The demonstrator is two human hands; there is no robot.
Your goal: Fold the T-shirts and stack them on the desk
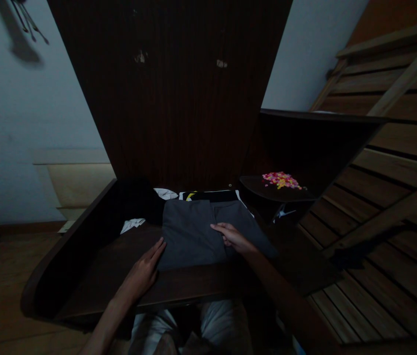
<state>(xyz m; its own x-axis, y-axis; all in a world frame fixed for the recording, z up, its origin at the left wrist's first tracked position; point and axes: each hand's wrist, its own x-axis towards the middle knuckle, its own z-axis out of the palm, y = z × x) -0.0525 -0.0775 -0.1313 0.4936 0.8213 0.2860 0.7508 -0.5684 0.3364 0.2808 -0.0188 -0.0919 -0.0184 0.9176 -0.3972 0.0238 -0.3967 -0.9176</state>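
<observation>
A dark grey folded garment (pixel 190 231) lies on the dark wooden desk (pixel 190 286), one layer overlapping another near its middle; its exact kind does not show. My left hand (pixel 145 268) rests at the garment's left edge, its fingers stretched out flat and touching the cloth. Over the overlap, my right hand (pixel 232 237) has its fingers pinched on the grey fabric. Behind the garment, partly covered by it, is a black cloth (pixel 219 195) with white edges and a yellow mark.
A black heap of cloth (pixel 134 197) lies at the left, with white cloth (pixel 132 225) beside it. Small pink and yellow pieces (pixel 281 180) are piled on a rounded shelf (pixel 263 192). A tall dark panel (pixel 179 108) stands behind; wooden slats (pixel 389 197) rise at the right.
</observation>
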